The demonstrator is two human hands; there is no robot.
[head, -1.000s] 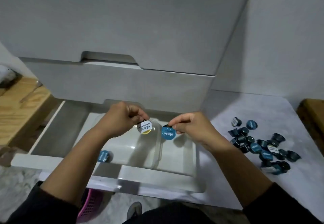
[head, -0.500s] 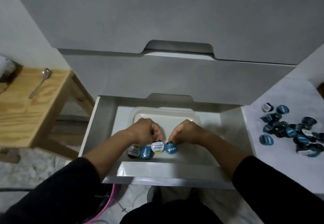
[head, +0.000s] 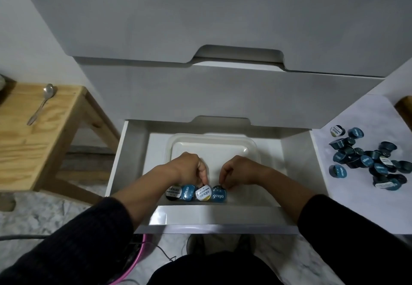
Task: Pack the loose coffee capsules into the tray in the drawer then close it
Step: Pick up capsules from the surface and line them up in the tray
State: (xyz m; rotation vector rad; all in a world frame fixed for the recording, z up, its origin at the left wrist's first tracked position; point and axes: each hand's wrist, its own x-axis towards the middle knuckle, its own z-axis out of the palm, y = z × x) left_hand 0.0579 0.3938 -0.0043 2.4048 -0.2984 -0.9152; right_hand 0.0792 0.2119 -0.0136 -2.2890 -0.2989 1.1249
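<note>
Down in the tray, each curled hand pinches a capsule: left hand, right hand.

White counter carries loose capsules, perhaps twenty.

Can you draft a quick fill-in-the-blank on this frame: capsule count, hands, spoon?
The clear plastic tray holds ___ capsules in a row.
The left hand pinches the ___-lidded capsule.
The right hand pinches a ___-lidded capsule.
The metal spoon lies on the ___ table.

Missing: four; white; blue; wooden
</note>
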